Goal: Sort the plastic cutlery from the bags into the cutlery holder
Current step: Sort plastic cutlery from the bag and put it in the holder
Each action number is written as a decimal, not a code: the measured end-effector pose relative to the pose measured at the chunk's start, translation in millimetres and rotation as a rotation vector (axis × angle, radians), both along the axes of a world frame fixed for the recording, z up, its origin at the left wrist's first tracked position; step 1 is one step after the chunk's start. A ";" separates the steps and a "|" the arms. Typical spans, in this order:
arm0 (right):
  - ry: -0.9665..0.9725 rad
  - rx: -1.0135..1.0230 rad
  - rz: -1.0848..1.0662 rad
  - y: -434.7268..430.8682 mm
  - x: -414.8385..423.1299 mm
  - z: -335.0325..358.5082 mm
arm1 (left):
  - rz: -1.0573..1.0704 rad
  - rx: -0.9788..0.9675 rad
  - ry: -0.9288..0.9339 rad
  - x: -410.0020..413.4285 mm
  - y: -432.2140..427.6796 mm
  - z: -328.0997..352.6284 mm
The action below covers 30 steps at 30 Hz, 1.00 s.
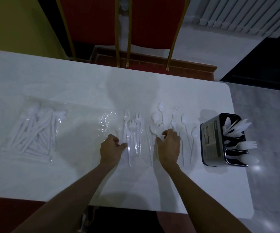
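Note:
Loose white plastic forks and spoons lie spread over the middle of the white table. My left hand rests at the forks' handles, thumb and curled fingers at one handle. My right hand lies over the handles of spoons and forks, fingers curled down; whether either hand grips a piece is hidden. A clear bag with several pieces of white cutlery lies at the left. The black cutlery holder stands at the right table edge with knives, forks and spoons in separate compartments.
An emptied stretch of clear plastic bag lies crumpled just left of the forks. Two red chairs with gold frames stand behind the table's far edge. A radiator is at the back right.

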State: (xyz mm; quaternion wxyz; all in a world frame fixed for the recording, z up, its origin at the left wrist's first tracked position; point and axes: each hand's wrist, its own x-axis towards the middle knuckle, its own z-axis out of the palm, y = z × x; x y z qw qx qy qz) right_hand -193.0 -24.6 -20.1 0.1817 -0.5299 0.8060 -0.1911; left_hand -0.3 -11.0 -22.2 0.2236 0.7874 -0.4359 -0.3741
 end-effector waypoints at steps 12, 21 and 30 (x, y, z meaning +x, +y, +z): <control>-0.207 0.308 0.073 -15.8 17.8 2.0 | -0.058 0.046 -0.013 -1.1 3.5 -0.6; -0.324 0.323 0.102 -25.2 38.5 -1.8 | -0.109 -0.038 -0.050 -6.4 15.9 -3.6; -0.293 0.362 0.094 -23.6 16.3 -3.5 | -0.148 0.152 -0.047 -13.2 -1.0 3.4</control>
